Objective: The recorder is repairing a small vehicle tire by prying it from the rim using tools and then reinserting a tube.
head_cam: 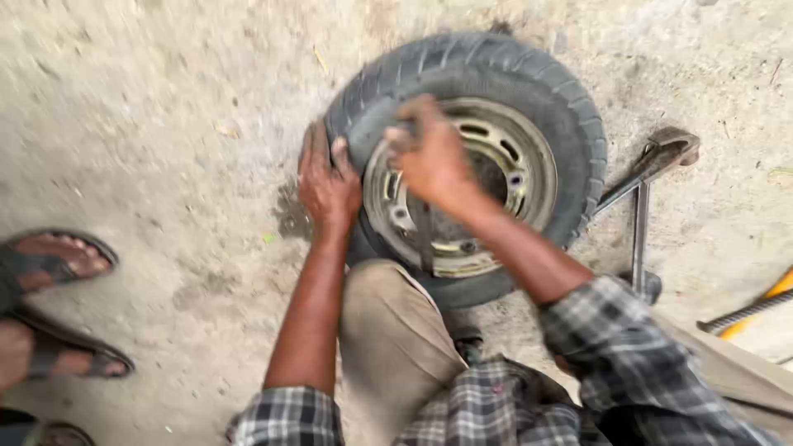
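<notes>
Far left of my hands, I note another person's sandalled feet (49, 272) on the bare concrete floor (165, 124). My left hand (328, 183) lies open, palm flat against the near sidewall of the small black rubber tyre on its worn metal rim (475, 157). The wheel lies flat, rim face up. My right hand (429, 153), blurred, hovers over the rim, fingers curled; grip undetermined. Beyond it lies a metal tyre lever (648, 169).

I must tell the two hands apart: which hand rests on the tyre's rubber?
The left hand presses the tyre sidewall; the right hand hovers, blurred, over the metal rim.
</notes>
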